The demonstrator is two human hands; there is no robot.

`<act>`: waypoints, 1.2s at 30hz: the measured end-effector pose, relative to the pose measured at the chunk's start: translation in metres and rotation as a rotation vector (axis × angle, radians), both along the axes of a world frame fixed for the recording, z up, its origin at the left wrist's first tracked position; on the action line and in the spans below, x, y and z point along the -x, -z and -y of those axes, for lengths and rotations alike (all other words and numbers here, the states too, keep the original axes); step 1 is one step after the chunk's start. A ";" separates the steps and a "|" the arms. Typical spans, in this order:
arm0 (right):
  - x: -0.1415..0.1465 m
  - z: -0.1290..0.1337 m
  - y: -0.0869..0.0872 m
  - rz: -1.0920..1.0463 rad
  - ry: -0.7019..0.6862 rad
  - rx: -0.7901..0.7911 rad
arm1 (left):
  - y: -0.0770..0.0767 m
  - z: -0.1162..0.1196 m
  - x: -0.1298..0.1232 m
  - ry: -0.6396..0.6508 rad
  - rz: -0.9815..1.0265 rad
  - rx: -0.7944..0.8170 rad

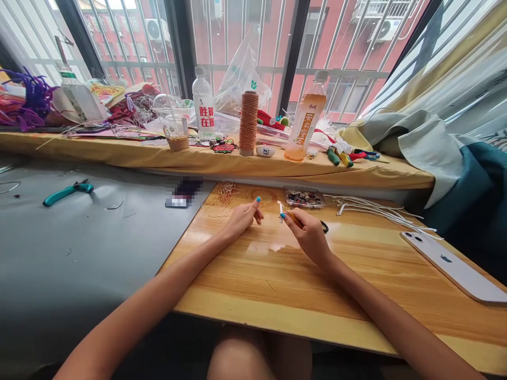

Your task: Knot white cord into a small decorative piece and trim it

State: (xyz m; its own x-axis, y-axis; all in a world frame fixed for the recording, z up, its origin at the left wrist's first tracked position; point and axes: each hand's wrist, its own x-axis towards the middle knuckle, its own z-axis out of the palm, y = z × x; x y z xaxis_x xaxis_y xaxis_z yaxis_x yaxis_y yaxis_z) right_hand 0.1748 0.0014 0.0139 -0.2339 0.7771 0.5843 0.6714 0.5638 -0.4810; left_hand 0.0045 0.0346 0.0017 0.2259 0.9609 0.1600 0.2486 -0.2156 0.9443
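Observation:
My right hand (311, 235) is closed, its blue-nailed thumb and fingers pinching a short white cord piece (281, 208) that stands nearly upright. A brown-orange thing shows between these fingers; I cannot make out its kind. Beside the hand a dark loop (325, 227), perhaps a tool handle, sticks out. To the left, my left hand (242, 219) hovers over the wooden board (237, 285), thumb raised apart from the loosely bent fingers, with nothing visible in it. Behind the hands lie a coil of thin copper-coloured wire (264, 197) and a tangle of wire bits (227, 194).
A clear box of small beads (303, 197), white cords (380, 208) and a white phone (451, 266) lie on the board. Teal pliers (69, 192) rest on the grey surface. Along the sill stand a brown thread spool (249, 124), a tea bottle (304, 119) and a water bottle (204, 105).

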 end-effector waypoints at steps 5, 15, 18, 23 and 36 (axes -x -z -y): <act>-0.002 0.001 0.006 0.148 -0.122 -0.090 | 0.000 0.010 -0.005 0.337 0.132 0.212; -0.001 -0.006 0.014 0.484 -0.115 -0.164 | 0.001 0.005 -0.002 0.200 0.250 0.202; -0.005 -0.008 0.008 0.571 -0.107 -0.260 | -0.002 0.007 -0.003 0.105 0.274 0.201; -0.013 -0.009 0.003 0.804 -0.162 -0.304 | -0.007 0.009 -0.003 0.050 0.288 0.207; -0.008 -0.006 0.014 0.754 -0.075 -0.435 | -0.002 0.005 -0.004 0.031 0.293 0.205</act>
